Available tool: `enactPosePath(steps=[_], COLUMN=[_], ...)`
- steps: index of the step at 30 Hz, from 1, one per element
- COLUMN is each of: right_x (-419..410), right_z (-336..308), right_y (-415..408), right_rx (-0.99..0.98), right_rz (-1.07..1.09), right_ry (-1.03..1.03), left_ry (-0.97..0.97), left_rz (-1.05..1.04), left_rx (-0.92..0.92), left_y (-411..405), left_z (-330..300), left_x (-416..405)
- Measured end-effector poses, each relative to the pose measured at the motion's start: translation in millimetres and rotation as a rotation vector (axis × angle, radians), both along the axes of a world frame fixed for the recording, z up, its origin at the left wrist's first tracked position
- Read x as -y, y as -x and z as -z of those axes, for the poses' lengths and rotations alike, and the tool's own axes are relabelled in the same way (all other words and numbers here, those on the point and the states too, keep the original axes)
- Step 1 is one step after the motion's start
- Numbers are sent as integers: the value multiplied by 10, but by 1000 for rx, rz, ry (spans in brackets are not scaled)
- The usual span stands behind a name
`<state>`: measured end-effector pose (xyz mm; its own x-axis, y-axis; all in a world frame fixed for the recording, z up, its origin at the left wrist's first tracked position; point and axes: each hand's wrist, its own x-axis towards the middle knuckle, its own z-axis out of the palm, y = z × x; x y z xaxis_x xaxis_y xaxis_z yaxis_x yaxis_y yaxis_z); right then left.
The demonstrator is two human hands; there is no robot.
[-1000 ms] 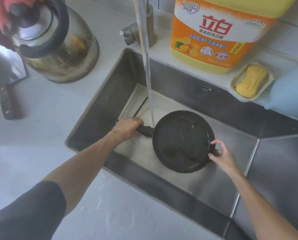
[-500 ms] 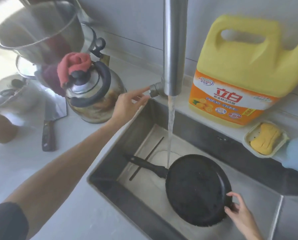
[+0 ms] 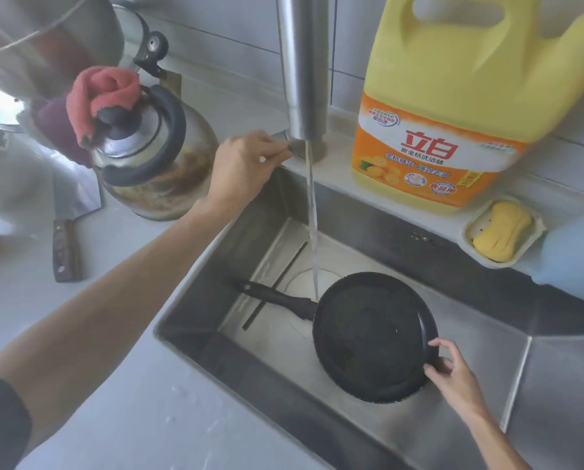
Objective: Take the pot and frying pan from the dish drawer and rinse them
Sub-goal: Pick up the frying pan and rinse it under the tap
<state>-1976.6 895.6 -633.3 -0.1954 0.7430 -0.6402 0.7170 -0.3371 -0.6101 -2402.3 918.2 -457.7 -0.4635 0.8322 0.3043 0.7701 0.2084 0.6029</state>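
**Down in the sink: frying pan under the tap, one hand on each job**

Down in the steel sink (image 3: pixel 402 446), from the one head view, the black frying pan (image 3: pixel 372 337) sits on the basin floor, tipped up a bit on the side nearest the right hand. Its long black handle (image 3: pixel 273 298) points away toward the left-hand wall of the basin, with nobody holding it.

The right hand (image 3: pixel 453 378) has the pan by the near-right rim, fingers curled over the edge and pinching it. The left hand (image 3: pixel 246 164) is way up and apart from the right one, reaching across the counter to the faucet lever (image 3: pixel 282 136) at the base of the tap, fingers wrapped around it.

Water (image 3: pixel 312 228) runs down in a thin stream from the faucet spout (image 3: pixel 304 62) and lands just beside the pan's far-left rim, near where the handle joins, around the drain area.

Stuff around the hands:
- Just left of the left hand there's a stained steel kettle (image 3: pixel 155 164) with a red cloth (image 3: pixel 102 96) draped over its lid.
- Further left of that forearm, a cleaver (image 3: pixel 68 228) lies flat on the counter.
- Beyond the right hand, on the back ledge, stands a big yellow detergent jug (image 3: pixel 470 106).
- Right next to the jug is a soap dish (image 3: pixel 502 232) with a yellow bar in it.
- Top left corner shows a steel pot (image 3: pixel 46 39), partly out of frame.
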Motion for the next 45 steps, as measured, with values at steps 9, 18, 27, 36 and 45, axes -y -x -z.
enactPosePath(steps=[9, 18, 27, 36, 45], right_x=[-47, -30, 29, 56, -26], right_z=[-56, -48, -598, -1558, -1957], right_y=[53, -27, -289, -26, 111], right_rx=[65, 66, -27, -176, -314], right_rz=[-47, -23, -31, -120, -101], right_ry=[17, 1, -13, -238, -412], left_ry=[796, 1165, 619, 530, 210], left_rz=[300, 537, 498, 302, 194], left_rx=[-35, -300, -171, -123, -316], left_y=[-246, -623, -652, -480, -390], left_z=[998, 1551, 706, 113, -327], left_x=[818, 1014, 1489, 1910, 1858])
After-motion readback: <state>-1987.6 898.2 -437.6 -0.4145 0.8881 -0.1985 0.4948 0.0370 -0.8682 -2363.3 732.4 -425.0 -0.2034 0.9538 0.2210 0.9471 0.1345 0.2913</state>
